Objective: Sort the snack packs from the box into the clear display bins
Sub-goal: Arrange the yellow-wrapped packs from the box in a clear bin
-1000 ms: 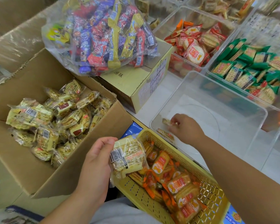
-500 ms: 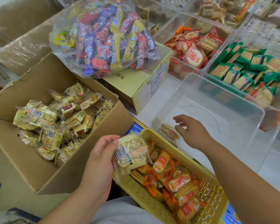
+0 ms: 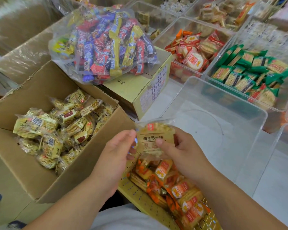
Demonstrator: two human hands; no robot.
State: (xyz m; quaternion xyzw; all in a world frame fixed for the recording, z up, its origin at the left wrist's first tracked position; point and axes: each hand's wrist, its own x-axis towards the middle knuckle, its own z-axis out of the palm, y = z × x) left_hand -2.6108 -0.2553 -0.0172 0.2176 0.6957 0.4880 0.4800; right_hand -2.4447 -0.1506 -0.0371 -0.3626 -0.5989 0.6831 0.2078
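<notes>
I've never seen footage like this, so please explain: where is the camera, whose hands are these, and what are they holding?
No machine: a camera worn on a person's head looks down at their bare hands. The left hand and right hand together pinch one pale yellow snack pack above a yellow basket of orange packs. To the left, an open cardboard box holds more such yellow packs. To the right stands a clear display bin; beyond it sit green packs and red packs.
</notes>
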